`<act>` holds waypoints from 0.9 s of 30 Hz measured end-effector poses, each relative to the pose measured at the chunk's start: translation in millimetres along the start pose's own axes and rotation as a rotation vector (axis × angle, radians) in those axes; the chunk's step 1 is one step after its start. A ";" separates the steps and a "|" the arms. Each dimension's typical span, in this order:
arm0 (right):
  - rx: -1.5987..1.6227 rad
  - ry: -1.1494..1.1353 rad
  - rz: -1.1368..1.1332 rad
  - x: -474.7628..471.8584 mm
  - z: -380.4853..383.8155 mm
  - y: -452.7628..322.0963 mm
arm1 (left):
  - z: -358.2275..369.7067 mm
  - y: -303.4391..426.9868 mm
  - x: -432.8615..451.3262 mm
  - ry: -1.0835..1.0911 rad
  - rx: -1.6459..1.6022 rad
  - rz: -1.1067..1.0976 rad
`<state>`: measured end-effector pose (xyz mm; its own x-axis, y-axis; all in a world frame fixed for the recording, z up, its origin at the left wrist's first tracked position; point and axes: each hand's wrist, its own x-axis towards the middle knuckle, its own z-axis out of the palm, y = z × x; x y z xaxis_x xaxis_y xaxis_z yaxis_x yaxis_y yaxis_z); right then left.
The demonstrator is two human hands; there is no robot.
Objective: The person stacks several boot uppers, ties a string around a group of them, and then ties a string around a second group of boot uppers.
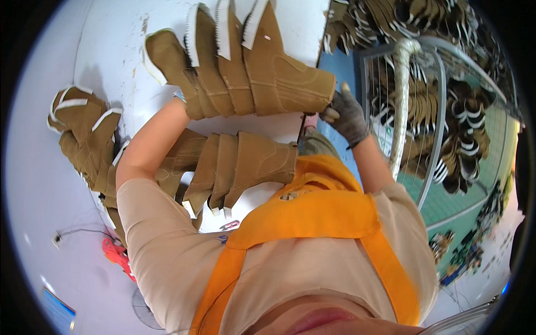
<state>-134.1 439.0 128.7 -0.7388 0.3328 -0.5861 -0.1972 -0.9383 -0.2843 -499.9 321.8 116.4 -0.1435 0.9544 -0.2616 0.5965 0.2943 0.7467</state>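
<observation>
A row of overlapping brown suede-like boot uppers (289, 83) with white strips along their edges lies across the view before me. My left forearm reaches up to their left end, and the uppers hide my left hand. My right hand (345, 115), in a grey glove with bare fingertips showing, is at the shaft end of the nearest upper on the right. Its thumb and a finger are apart; whether it touches the upper is unclear. A second row of brown boot uppers (259, 159) lies closer to my body on the white table (289, 25).
More brown uppers (83, 159) are heaped at the left. On the right stands a metal-framed mesh cart (400, 104) holding many uppers (460, 125). A red object (117, 255) and a fan (144, 310) are at lower left. My orange apron (305, 213) borders the table.
</observation>
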 end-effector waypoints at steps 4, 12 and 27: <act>-0.647 -0.172 -0.109 9.0 10.9 3.1 | 2.7 2.8 -2.8 0.013 -0.004 -0.007; -0.771 -0.138 -0.260 26.5 10.8 19.4 | -0.2 -1.2 -4.5 0.044 -0.015 -0.035; -0.784 -0.102 -0.111 26.2 12.1 10.8 | -32.4 -7.7 -10.4 0.012 0.009 -0.072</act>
<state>-163.4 436.5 119.4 -0.8043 0.3745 -0.4613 0.2093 -0.5480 -0.8099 -528.6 311.2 133.2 -0.1961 0.9312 -0.3073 0.5913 0.3622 0.7206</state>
